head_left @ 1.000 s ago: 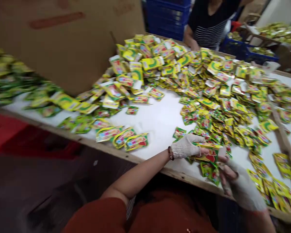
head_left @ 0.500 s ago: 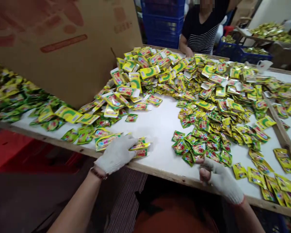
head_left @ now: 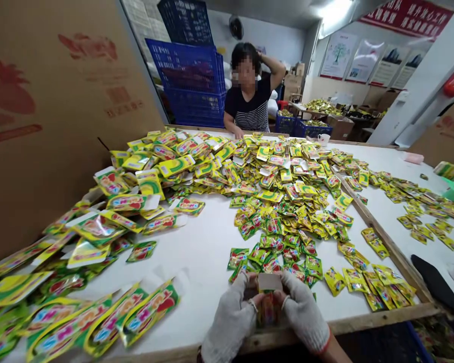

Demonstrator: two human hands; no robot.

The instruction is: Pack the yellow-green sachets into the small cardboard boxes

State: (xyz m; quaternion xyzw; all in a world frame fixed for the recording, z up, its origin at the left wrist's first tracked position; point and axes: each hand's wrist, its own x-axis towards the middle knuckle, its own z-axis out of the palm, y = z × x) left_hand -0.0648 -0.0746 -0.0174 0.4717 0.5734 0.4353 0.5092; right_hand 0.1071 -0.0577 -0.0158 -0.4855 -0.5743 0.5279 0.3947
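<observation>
At the table's front edge, a small yellow-and-green carton [head_left: 269, 308] is held between both hands, its pale flap [head_left: 270, 282] facing up. My left hand [head_left: 230, 317], in a white fingertipless glove, closes on its left side. My right hand [head_left: 303, 313], gloved alike, grips the right side. Whether anything is inside the carton I cannot tell. Just beyond my hands lie green sachets [head_left: 272, 264] with red fruit prints. Several similar cartons [head_left: 149, 312] lie side by side to the left of my left hand. Yellow sachets [head_left: 363, 282] are spread to the right of my right hand.
A big heap of cartons [head_left: 196, 156] covers the far side of the white table [head_left: 196, 242]. A wooden strip [head_left: 378, 227] divides the tabletop on the right. A tall cardboard box [head_left: 60, 116] stands at left. Across the table sits a person [head_left: 249, 101], before blue crates [head_left: 189, 75].
My left hand has left the cartons at the front edge and come beside my right hand. Both now hold one carton. The view has tilted up, showing more of the room.
</observation>
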